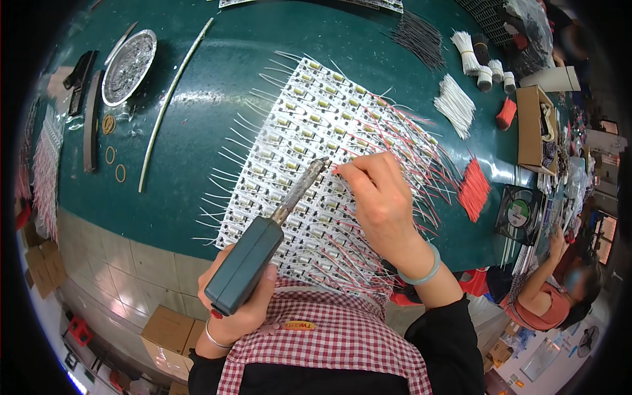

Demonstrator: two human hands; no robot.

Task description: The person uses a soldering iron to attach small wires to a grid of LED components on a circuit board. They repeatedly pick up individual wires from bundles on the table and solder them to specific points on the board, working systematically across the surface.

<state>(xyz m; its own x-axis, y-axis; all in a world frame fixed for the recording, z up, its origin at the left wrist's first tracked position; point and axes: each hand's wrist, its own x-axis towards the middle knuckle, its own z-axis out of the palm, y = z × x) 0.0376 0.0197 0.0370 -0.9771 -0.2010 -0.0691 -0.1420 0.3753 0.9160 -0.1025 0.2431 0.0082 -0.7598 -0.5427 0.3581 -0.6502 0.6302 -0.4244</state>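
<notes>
My left hand (pixel 240 309) grips the dark green handle of a soldering iron (pixel 276 230), whose grey tip reaches up onto a white panel of small circuit boards (pixel 309 125) on the green table. Rows of white and red wires stick out from the panel's edges. My right hand (pixel 378 197) pinches a thin red wire (pixel 337 170) right at the iron's tip, fingers resting on the panel. A pale green bangle circles my right wrist, a silver one my left.
A round metal dish (pixel 128 66), a long white strip (pixel 174 99) and rubber rings lie at the left. Bundles of white wires (pixel 455 102), red wires (pixel 474 189), black wires (pixel 418 38) and a cardboard box (pixel 532 128) lie at the right. Another person (pixel 546 296) sits at the lower right.
</notes>
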